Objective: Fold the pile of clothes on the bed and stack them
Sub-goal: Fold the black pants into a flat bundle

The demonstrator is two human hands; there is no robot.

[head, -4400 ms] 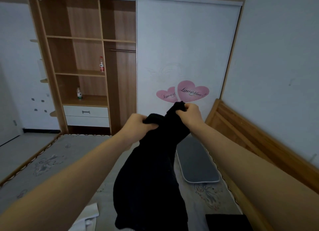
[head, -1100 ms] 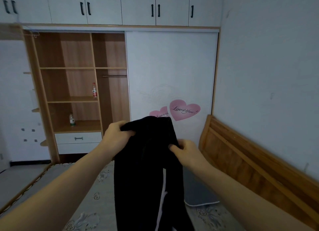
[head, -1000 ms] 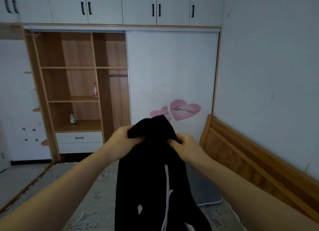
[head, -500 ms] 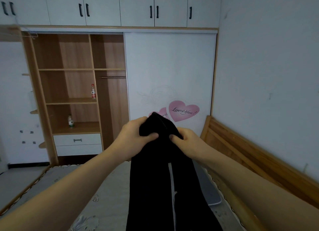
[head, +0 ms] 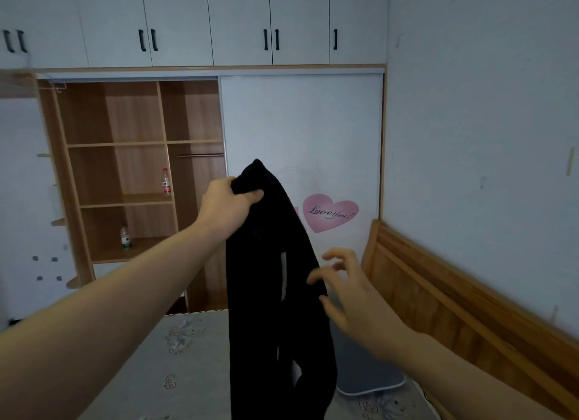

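Aloft, black garment (head: 269, 294) in left hand (head: 224, 208)

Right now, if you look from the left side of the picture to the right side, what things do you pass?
Green-label bottle → red-label bottle → left hand → black garment → pink heart sticker → right hand → wooden headboard.

The left hand (head: 224, 208) holds the garment (head: 272, 294) up above the bed (head: 175, 372), with the right hand (head: 351, 297) just right of it, lower. Behind the bed stands the wardrobe (head: 300, 131), two bottles (head: 166, 182) on its left shelves. The headboard (head: 454, 300) runs along the bed's right side, a pad (head: 366, 375) on the bed beside it.
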